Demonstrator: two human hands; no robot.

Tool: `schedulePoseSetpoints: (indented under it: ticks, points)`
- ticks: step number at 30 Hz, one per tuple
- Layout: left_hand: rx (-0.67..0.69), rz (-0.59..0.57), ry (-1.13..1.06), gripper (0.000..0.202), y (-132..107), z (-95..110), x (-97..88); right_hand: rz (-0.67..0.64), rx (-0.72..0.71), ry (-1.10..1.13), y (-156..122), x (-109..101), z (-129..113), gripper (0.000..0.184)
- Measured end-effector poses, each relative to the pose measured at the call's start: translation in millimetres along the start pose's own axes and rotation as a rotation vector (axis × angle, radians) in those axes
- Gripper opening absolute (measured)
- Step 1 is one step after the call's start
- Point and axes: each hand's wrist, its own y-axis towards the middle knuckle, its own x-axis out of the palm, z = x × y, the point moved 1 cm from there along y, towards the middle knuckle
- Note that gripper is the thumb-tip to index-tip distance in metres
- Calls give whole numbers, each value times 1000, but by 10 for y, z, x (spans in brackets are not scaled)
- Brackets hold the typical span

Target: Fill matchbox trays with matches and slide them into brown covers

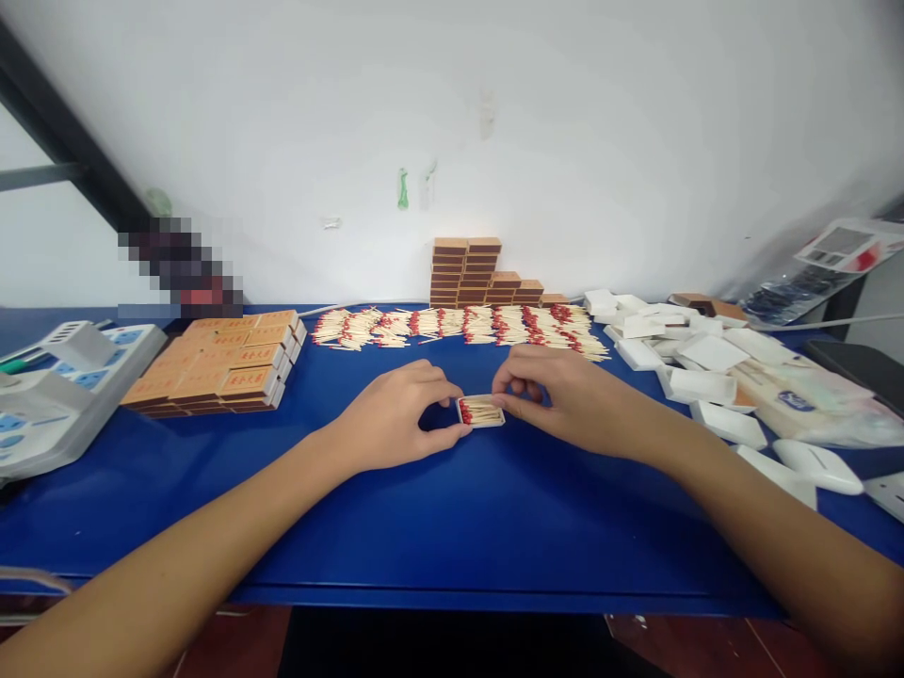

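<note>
A small white matchbox tray (483, 423) lies on the blue table in front of me, filled with matches (481, 410) whose red heads point left. My left hand (399, 414) grips the tray's left end, thumb at the near corner and fingers at the far one. At the right end, my right hand (543, 391) is closed, with thumb and forefinger at the plain match ends; whether something is pinched between them is hidden. Behind both hands, a long row of loose matches (438, 325) runs along the table.
Orange matchboxes (218, 363) are stacked at left beside a white power strip (91, 377). More matchboxes (466, 273) stand against the wall. On the right, white empty trays (699, 384) are heaped near a plastic-wrapped pack (812, 400) and a white rounded object (819, 466).
</note>
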Motion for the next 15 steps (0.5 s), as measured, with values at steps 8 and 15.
schedulePoseSetpoints:
  ticks: [8, 15]
  points:
    - [-2, -6, 0, 25, -11, -4, -17, -53, 40, 85, 10, 92, -14, 17]
    - [18, 0, -1, 19, -8, -2, -12, 3, 28, 153, 76, 157, -107, 15]
